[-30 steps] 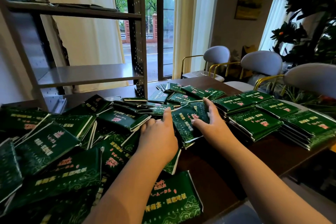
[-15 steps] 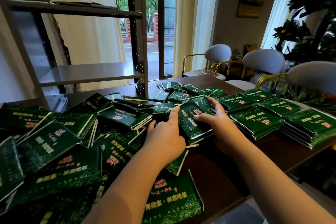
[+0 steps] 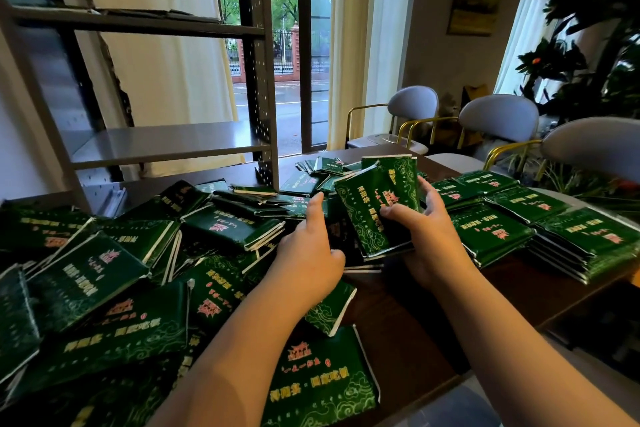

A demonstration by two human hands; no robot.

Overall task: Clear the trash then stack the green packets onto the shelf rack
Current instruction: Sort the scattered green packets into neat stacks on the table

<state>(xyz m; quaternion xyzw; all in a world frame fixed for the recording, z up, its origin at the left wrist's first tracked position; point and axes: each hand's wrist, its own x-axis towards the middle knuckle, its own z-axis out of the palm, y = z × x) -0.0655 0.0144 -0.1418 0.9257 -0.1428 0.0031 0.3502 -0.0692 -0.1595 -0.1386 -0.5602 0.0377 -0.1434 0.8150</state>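
Right hand (image 3: 427, 239) around tilted green packets (image 3: 377, 208)

Just below the fingers (image 3: 398, 211) a bare stretch of dark wooden counter (image 3: 408, 340) shows. Beyond them and to the right, three pale grey chairs (image 3: 498, 118) with gold frames stand along the counter's far side. Further right rises a leafy plant (image 3: 588, 45) with orange fruit. Above the chairs hangs a yellowish painting (image 3: 474, 0). Far beyond the fingers, a tall window (image 3: 284, 45) between cream curtains (image 3: 353, 45) shows a street and trees.
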